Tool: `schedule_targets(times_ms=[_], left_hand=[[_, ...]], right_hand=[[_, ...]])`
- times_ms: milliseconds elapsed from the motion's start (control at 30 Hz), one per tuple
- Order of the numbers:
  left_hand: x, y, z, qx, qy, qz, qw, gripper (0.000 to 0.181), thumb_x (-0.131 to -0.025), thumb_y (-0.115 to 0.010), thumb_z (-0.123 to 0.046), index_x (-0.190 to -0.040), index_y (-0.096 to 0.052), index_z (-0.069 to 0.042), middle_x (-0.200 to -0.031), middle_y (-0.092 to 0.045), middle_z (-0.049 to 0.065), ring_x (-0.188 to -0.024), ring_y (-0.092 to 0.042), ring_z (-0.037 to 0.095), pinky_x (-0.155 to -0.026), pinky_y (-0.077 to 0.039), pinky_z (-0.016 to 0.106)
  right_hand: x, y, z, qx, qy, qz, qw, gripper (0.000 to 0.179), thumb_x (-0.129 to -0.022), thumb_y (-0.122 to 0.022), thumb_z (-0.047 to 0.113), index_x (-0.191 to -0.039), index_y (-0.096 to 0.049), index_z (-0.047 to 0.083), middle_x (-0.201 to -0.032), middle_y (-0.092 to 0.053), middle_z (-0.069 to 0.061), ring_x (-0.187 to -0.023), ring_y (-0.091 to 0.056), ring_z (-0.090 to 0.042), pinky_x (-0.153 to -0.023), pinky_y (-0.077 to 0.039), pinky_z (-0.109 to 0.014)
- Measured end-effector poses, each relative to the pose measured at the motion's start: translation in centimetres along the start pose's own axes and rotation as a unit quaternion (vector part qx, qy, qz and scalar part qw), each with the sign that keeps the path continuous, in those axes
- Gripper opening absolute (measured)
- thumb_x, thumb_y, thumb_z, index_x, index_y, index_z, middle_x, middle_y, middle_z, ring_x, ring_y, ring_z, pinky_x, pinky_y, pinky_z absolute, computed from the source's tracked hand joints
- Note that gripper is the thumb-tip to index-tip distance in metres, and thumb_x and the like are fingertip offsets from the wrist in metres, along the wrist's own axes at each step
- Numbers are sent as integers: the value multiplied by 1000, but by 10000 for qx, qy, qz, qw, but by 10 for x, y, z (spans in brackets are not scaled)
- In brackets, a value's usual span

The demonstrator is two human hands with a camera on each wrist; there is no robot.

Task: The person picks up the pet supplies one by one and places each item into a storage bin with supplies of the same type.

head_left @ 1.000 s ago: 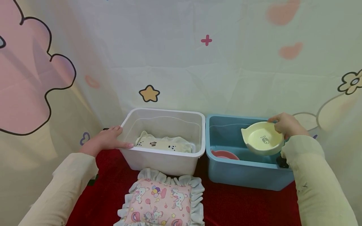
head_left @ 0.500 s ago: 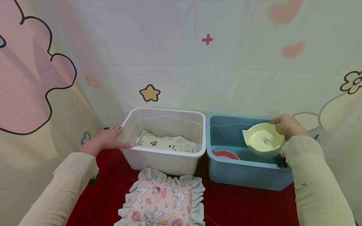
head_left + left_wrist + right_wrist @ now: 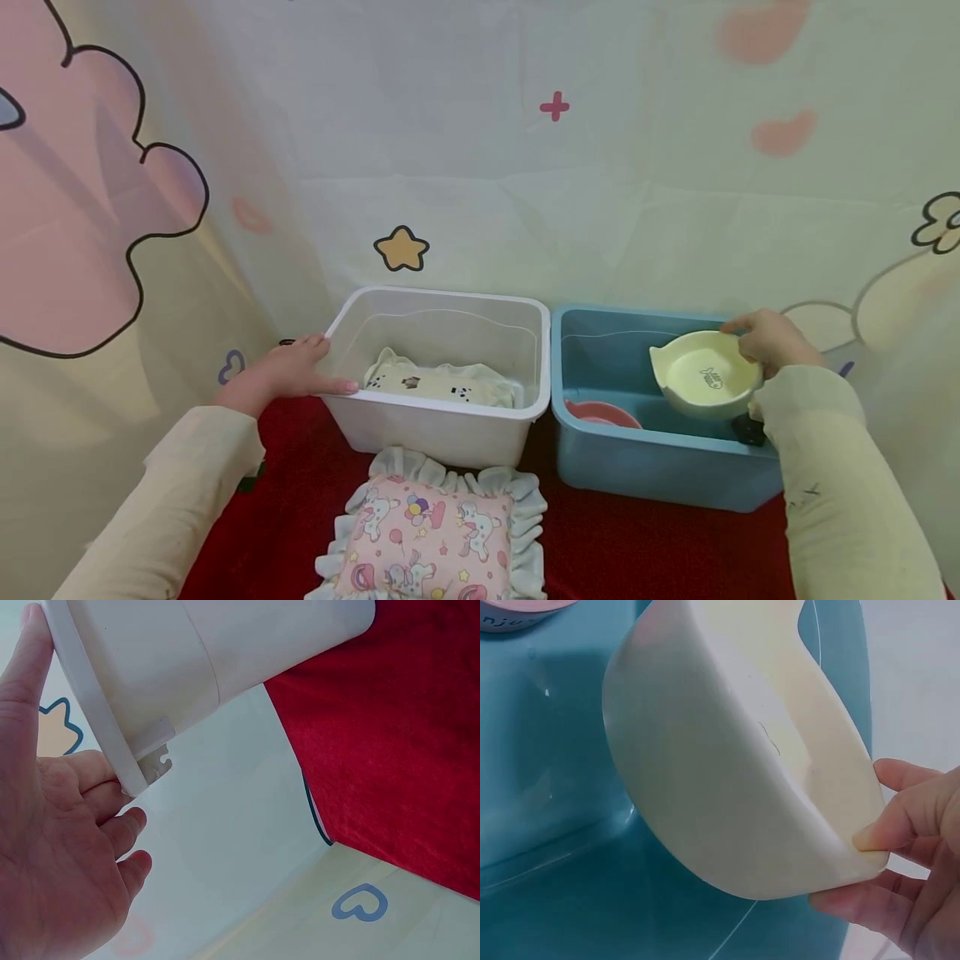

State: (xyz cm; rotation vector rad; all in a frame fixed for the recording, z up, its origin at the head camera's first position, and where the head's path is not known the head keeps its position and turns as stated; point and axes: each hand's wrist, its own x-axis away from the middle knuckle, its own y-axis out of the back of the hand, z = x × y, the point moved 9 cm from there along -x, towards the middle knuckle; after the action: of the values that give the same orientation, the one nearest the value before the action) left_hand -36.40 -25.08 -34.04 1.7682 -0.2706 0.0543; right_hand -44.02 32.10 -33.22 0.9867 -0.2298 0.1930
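My right hand [image 3: 776, 342] pinches the rim of a pale yellow pet bowl [image 3: 693, 371] that has an ear-like point and a fish-bone drawing inside. The bowl is held tilted within the mouth of the blue bin [image 3: 667, 471]; in the right wrist view the thumb lies inside the bowl [image 3: 682, 765] and other fingers outside. Lower in that bin sits a pink bowl [image 3: 600, 412], partly hidden by the front wall. On the left, my left hand [image 3: 288, 371] rests with extended fingers on the rim corner of the white bin [image 3: 435, 429]. A cream ruffled cloth item [image 3: 427, 383] lies inside it.
The two bins stand side by side on a red cloth [image 3: 637, 550], against a printed curtain [image 3: 480, 208]. In front of the white bin lies a pink cushion [image 3: 427, 537] with white frills. A small black object [image 3: 747, 429] shows beside the right sleeve.
The yellow bowl and right hand have sunk very slightly toward the blue bin. The left hand keeps its place on the white bin; the whole view has shifted a little.
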Motion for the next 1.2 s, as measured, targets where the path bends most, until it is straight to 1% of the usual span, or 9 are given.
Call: schedule_targets(times_ms=[167, 400, 533, 633, 767, 933, 1100, 1200], left_hand=[[-1, -1, 1, 26, 77, 48, 10000, 108, -68, -53, -69, -137, -19, 7, -141, -18, 30, -126, -22, 47, -96, -27, 60], [-1, -2, 2, 199, 193, 76, 9996, 109, -67, -55, -69, -138, -17, 5, -142, -16, 29, -126, -20, 46, -95, -27, 61], [0, -2, 3, 246, 237, 81, 9994, 110, -66, -56, -69, -139, -17, 4, -142, -16, 28, -126, -20, 46, -95, -27, 62], [-1, -3, 3, 237, 223, 80, 9994, 110, -66, -56, -69, -139, -17, 4, -142, -16, 28, -126, -20, 46, -95, -27, 62], [-1, -4, 3, 196, 184, 63, 9996, 109, -67, -56, -69, -138, -18, 4, -142, -17, 29, -126, -20, 47, -95, -27, 62], [0, -2, 3, 199, 129, 23, 9997, 108, -67, -56, -68, -138, -18, 4, -141, -18, 29, -125, -22, 47, -95, -28, 61], [-1, -3, 5, 207, 129, 6, 9997, 109, -67, -56, -68, -138, -18, 4, -142, -18, 28, -125, -22, 46, -95, -28, 61], [-1, -2, 4, 208, 143, 3, 9997, 109, -67, -56, -68, -138, -18, 4, -141, -18, 28, -125, -23, 46, -94, -29, 61]], right_hand=[[-3, 0, -4, -60, -36, -36, 10000, 61, -70, -34, -8, -130, -34, -8, -128, -24, -40, -60, -42, -21, -49, -41, -30], [-7, -1, -7, -171, -60, -23, 9998, 62, -69, -34, -8, -131, -32, -8, -129, -22, -41, -54, -36, -18, -48, -38, -30], [-8, -4, -9, -232, -115, -20, 9997, 62, -69, -35, -8, -131, -31, -8, -130, -21, -40, -65, -41, -23, -51, -41, -31], [-8, -8, -12, -306, -182, 27, 9994, 62, -71, -36, -8, -132, -30, -8, -130, -23, -40, -69, -44, -24, -52, -43, -31], [-9, -12, -13, -329, -107, -27, 9994, 61, -70, -35, -7, -131, -33, -9, -124, -31, -38, -54, -39, -19, -48, -41, -30], [-13, -14, -12, -331, 66, -67, 9994, 60, -69, -35, -7, -129, -35, -10, -121, -34, -38, -51, -37, -17, -46, -40, -30], [-14, -18, -13, -311, 176, -22, 9994, 63, -67, -33, -8, -130, -35, -10, -122, -32, -41, -44, -28, -13, -43, -36, -30], [-15, -19, -12, -209, 258, -55, 9994, 62, -66, -33, -8, -128, -36, -10, -119, -34, -42, -43, -30, -13, -43, -36, -30]])
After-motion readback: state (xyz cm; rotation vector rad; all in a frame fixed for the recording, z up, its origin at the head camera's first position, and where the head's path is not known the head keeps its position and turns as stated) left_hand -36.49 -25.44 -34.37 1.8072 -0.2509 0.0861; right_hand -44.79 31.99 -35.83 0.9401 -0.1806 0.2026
